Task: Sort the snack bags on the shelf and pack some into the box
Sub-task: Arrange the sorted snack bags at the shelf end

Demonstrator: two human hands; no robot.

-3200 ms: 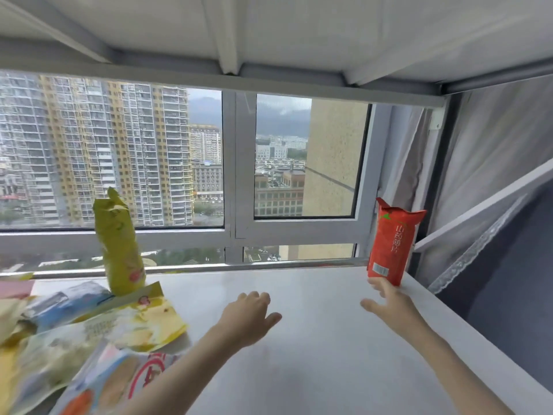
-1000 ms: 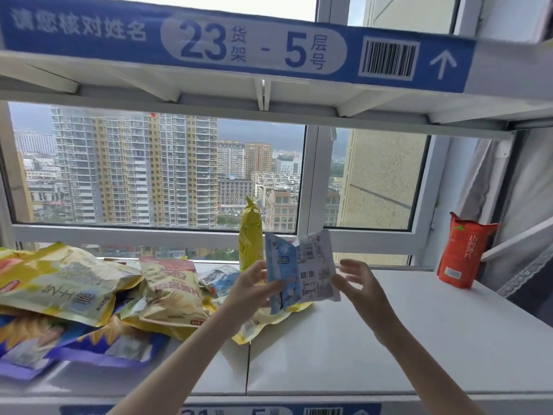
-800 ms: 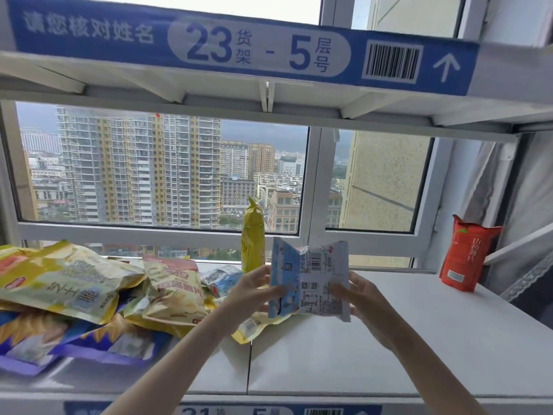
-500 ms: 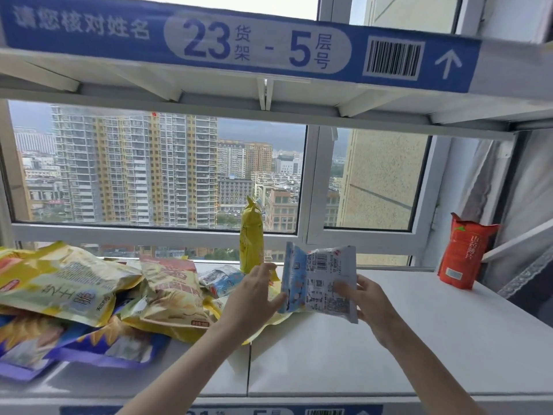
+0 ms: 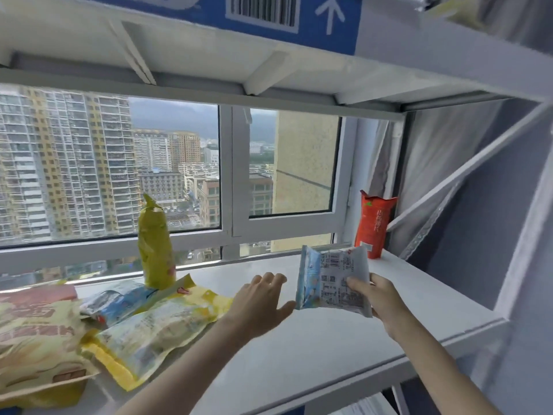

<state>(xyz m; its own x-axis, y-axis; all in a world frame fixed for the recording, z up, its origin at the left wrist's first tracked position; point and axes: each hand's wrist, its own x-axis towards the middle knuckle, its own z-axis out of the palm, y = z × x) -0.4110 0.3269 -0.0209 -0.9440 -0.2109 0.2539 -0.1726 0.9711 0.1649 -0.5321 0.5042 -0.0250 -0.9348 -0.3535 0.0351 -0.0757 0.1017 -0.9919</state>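
Note:
My right hand grips a light-blue and white snack bag, held upright above the white shelf with its barcode side facing me. My left hand hovers just left of the bag, fingers spread and holding nothing. A red bag stands upright in the far right corner of the shelf. A tall green-yellow bag stands by the window. A pile of bags lies at the left, with a flat yellow bag on top and a blue-white bag behind it. No box is in view.
An upper shelf with a blue label strip hangs low overhead. The window frame closes off the back. A grey curtain and a diagonal brace bound the right side. Larger yellow bags fill the left edge.
My left hand has let go of the blue-white bag, which now rests only in my right hand and has moved right. My view has shifted closer and to the right.

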